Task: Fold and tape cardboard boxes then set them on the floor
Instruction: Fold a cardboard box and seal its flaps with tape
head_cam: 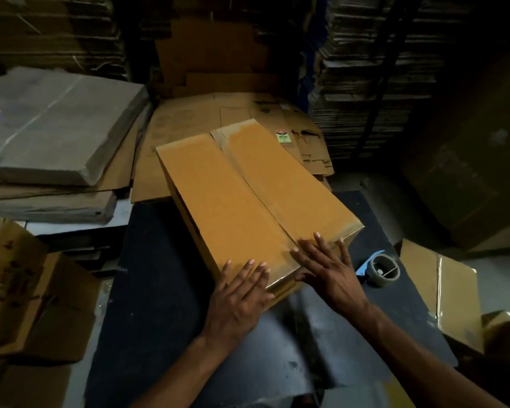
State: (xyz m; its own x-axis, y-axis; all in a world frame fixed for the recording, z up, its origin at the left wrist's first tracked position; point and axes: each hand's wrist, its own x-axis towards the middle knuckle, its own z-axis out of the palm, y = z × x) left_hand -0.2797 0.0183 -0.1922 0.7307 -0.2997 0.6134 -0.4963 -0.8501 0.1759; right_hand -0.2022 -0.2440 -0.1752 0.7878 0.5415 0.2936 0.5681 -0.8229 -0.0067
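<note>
Amid cardboard stacks (pixel 374 69), dark table (pixel 159 260).

The long tan corrugated cardboard box (pixel 248 201) looks matt and smooth, with a glossy strip at its near edge. The dark bench (pixel 159 275) has a rough, speckled matt top. The tape dispenser (pixel 379 267) has a blue plastic frame and a greyish, slightly shiny roll. The grey flat bundle (pixel 56 125) appears paper-wrapped and dull.
</note>
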